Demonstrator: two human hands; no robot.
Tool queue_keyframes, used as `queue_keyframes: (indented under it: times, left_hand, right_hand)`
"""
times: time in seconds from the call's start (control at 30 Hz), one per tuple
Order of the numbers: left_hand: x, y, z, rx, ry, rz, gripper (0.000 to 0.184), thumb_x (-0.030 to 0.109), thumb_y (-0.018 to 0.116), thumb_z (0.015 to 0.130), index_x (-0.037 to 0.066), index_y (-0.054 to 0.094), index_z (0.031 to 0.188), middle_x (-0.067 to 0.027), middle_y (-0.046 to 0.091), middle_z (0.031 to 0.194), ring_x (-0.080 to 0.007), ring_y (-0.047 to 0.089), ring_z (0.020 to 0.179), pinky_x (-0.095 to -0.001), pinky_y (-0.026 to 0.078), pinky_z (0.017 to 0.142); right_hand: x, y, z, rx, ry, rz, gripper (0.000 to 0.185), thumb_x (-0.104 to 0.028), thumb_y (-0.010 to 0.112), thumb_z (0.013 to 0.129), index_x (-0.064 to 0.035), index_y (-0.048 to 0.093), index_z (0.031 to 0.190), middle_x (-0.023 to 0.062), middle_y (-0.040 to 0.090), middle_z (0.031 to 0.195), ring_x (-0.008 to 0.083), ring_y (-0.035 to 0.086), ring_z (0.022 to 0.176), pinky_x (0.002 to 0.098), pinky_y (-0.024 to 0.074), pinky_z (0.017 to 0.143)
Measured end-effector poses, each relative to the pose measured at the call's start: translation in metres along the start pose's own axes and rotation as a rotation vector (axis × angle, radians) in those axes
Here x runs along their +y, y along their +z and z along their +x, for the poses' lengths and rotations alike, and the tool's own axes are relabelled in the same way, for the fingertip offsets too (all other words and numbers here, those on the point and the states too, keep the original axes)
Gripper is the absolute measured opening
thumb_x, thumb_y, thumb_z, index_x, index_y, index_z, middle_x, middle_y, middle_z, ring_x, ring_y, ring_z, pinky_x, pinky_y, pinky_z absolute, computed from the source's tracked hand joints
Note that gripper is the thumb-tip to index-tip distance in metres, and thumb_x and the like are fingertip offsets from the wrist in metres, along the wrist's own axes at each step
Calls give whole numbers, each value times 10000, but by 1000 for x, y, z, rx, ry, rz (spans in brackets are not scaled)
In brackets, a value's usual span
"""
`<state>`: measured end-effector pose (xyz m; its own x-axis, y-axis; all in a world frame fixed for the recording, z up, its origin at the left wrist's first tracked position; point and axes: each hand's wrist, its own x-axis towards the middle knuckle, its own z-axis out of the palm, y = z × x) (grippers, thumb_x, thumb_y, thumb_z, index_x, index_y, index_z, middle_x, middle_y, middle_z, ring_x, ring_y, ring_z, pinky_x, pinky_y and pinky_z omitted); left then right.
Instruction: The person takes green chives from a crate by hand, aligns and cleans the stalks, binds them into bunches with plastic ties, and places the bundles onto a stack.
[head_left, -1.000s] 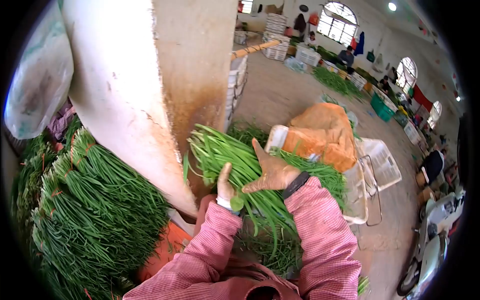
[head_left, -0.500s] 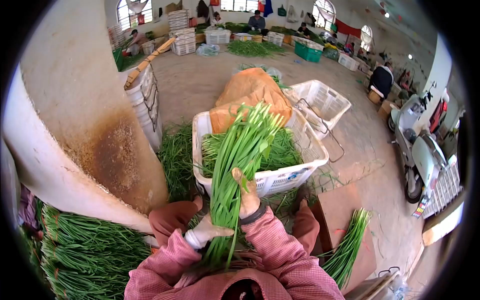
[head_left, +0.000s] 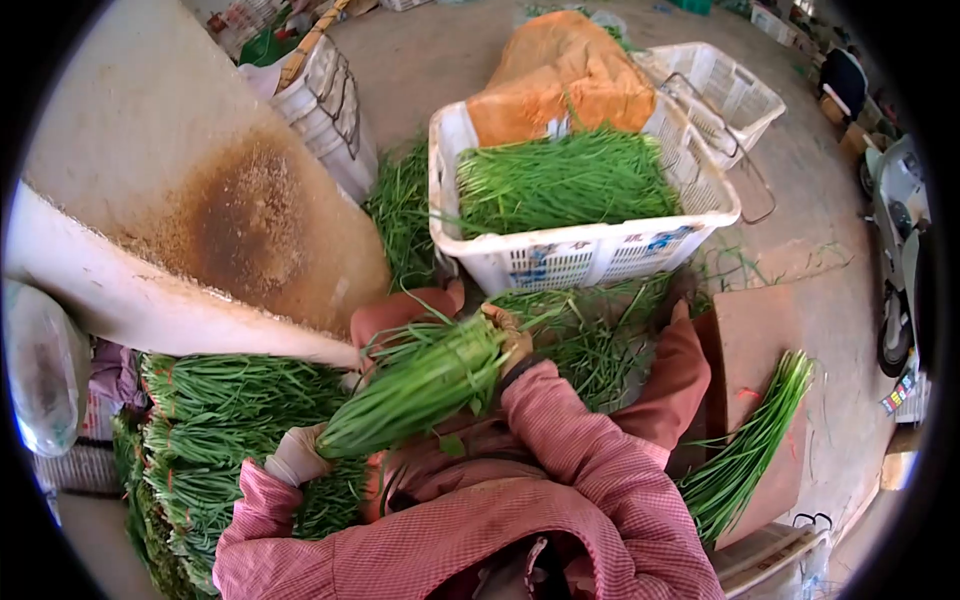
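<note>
A thick bunch of garlic chives [head_left: 420, 388] lies slanted above my lap, held at both ends. My right hand [head_left: 512, 340] is closed around its upper right end, with thumb and fingers partly behind the stalks. At the lower left end, my left hand [head_left: 297, 456], in a pale glove, grips the leaves; its fingertips are partly hidden. Just beyond my knees stands a white plastic crate [head_left: 590, 243] holding loose chives [head_left: 570, 180]. Left of my lap are stacked tied bundles of chives [head_left: 220, 440].
An orange-brown sack [head_left: 565, 75] hangs over the crate's far side, with another white crate [head_left: 735, 85] behind. A stained pillar [head_left: 220, 200] rises at left. More chives [head_left: 755, 450] rest on a brown board [head_left: 765, 330] at right. A scooter [head_left: 905, 230] and a seated person [head_left: 843, 82] are farther off.
The bunch has come down from over the crate towards my lap and turned from upright to slanted. My left hand has moved left to its end. My view has tilted down.
</note>
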<state>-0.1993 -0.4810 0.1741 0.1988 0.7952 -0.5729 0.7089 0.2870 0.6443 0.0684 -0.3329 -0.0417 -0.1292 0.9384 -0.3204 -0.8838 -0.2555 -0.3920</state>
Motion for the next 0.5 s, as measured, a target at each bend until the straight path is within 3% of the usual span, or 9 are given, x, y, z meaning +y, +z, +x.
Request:
queue_keyframes:
  times: [0.03, 0.07, 0.1, 0.2, 0.3, 0.33, 0.4, 0.47, 0.5]
  left_hand:
    - [-7, 2, -5, 134, -17, 220, 400, 80, 647, 603, 45, 557, 992, -75, 623, 837, -140, 590, 733, -245, 458, 672]
    - [-11, 4, -9, 261, -30, 441, 403, 129, 664, 589, 51, 566, 972, -87, 623, 783, -157, 595, 670, -251, 461, 628]
    - [-10, 7, -10, 298, -1, 461, 407, 141, 647, 604, 62, 558, 993, -119, 610, 790, -241, 601, 699, -277, 467, 636]
    - [-11, 13, -4, 416, 94, 570, 417, 134, 650, 599, 67, 558, 1000, -123, 609, 798, -265, 598, 726, -292, 470, 639]
    - [-1, 15, 0, 422, 119, 560, 412, 121, 642, 604, 58, 554, 1002, -135, 605, 810, -274, 592, 740, -316, 469, 650]
    - [2, 14, 2, 428, 157, 563, 411, 117, 635, 605, 54, 550, 1002, -143, 601, 817, -279, 587, 751, -329, 466, 657]
    - [6, 6, -1, 449, 180, 602, 386, 117, 641, 603, 51, 559, 974, -140, 602, 801, -281, 586, 743, -336, 461, 658]
    - [-2, -4, -7, 478, 147, 689, 406, 122, 659, 584, 63, 560, 973, -128, 603, 779, -270, 585, 724, -335, 452, 651]
    - [-1, -6, -8, 488, 168, 733, 434, 129, 666, 573, 74, 552, 989, -109, 596, 739, -261, 576, 683, -336, 442, 635]
  right_hand:
    - [-19, 17, -23, 20, 75, -181, 359, -278, 453, 853, 54, 515, 973, 199, 566, 873, 268, 581, 596, 333, 510, 551]
    - [-8, -8, -7, -29, 246, -156, 347, -269, 451, 854, 55, 519, 961, 188, 564, 838, 258, 570, 572, 323, 500, 531]
    - [9, -41, 14, -101, 462, -37, 336, -259, 449, 855, 55, 523, 948, 176, 561, 803, 247, 558, 549, 313, 490, 511]
    - [24, -98, 46, -269, 744, 206, 307, -231, 444, 857, 57, 534, 911, 141, 554, 698, 216, 524, 478, 283, 461, 450]
    - [-25, -26, -7, 108, -325, -486, 176, -170, 516, 829, -48, 573, 942, 31, 484, 532, 136, 435, 413, 209, 355, 392]
    - [-52, -6, -15, 411, -87, -427, 201, -280, 508, 836, -108, 596, 890, -51, 369, 448, 78, 347, 364, 206, 266, 344]
    - [-72, -40, -2, 426, -433, -363, 213, -294, 514, 832, -100, 599, 815, -73, 325, 460, 50, 278, 358, 210, 201, 327]
    - [-109, -61, -19, 508, -243, -432, 201, -255, 499, 842, -81, 595, 816, -67, 330, 451, 45, 291, 358, 215, 197, 321]
    - [-117, -77, -25, 449, -234, -711, 187, -215, 469, 861, -77, 592, 834, -58, 356, 445, 55, 300, 352, 212, 202, 326]
